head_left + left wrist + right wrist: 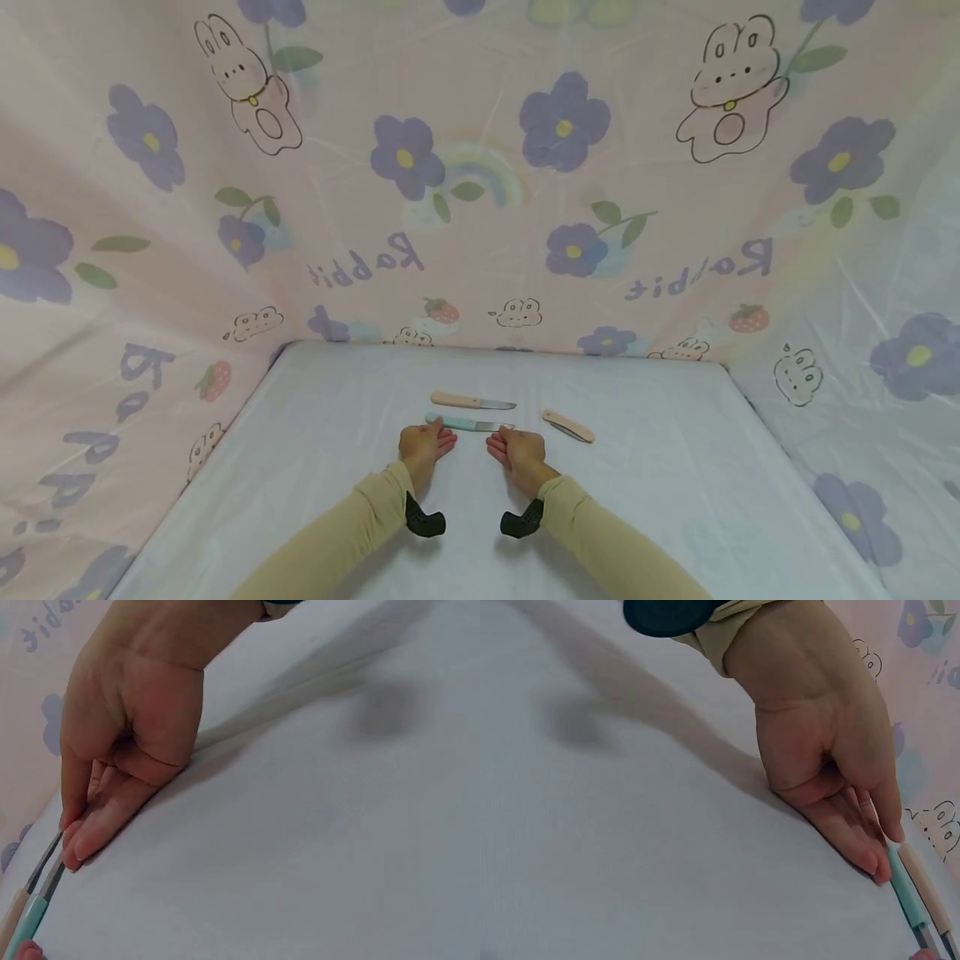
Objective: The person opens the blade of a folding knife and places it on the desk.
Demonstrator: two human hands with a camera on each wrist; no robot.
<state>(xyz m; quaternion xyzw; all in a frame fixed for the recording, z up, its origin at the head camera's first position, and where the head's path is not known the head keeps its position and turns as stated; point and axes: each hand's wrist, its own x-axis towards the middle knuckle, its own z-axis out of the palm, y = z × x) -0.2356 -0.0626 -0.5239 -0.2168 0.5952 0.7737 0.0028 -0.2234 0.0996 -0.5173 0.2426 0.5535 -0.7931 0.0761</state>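
Observation:
A folding knife with a teal handle [459,423] lies unfolded, low over the white tabletop, its blade pointing right. My left hand [426,446] pinches the handle's end between thumb and fingers; the right wrist view shows this left hand [817,735] from the side. At the blade tip, my right hand [521,454] pinches with thumb and fingers, and the left wrist view shows the right hand [135,705] there. Just behind, an unfolded knife with a peach handle [456,401] lies parallel. Whether the teal knife touches the table cannot be told.
Right of the hands lies another peach-handled folding knife [566,423], its blade folded along the handle. The white tabletop [652,492] is bounded at the back and sides by patterned cloth walls [480,217]. Black curved pieces [426,523] sit at both wrists.

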